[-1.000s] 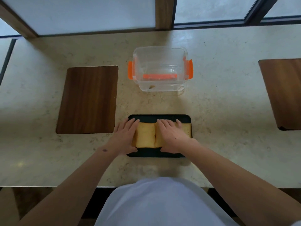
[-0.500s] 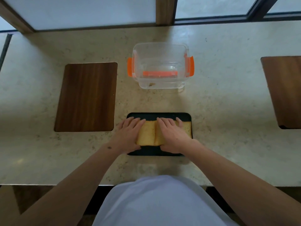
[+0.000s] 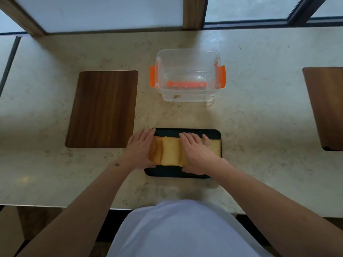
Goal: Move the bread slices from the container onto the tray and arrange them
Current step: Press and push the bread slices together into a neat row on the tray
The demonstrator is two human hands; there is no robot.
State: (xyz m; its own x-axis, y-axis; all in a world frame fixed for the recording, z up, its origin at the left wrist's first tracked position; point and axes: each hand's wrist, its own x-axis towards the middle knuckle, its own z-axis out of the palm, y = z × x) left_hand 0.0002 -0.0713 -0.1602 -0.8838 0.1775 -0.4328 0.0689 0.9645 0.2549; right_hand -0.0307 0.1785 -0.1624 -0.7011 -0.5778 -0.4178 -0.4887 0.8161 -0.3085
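A row of golden bread slices (image 3: 169,151) lies overlapped across the black tray (image 3: 178,172) near the table's front edge. My left hand (image 3: 139,149) presses flat against the row's left end, with the leftmost slice tilted up against it. My right hand (image 3: 196,153) lies palm down on the slices right of the middle, covering part of them. One slice (image 3: 216,148) shows beyond it at the tray's right end. The clear container (image 3: 187,75) with orange clips stands behind the tray, holding only a crumb.
A dark wooden board (image 3: 103,108) lies left of the tray and container. Another wooden board (image 3: 326,106) sits at the right edge of view. The stone counter (image 3: 259,117) ends at a window frame behind and at my body in front.
My left hand has slid left to the tray's left end, and more bread shows between my hands. The right hand has stayed on the slices.
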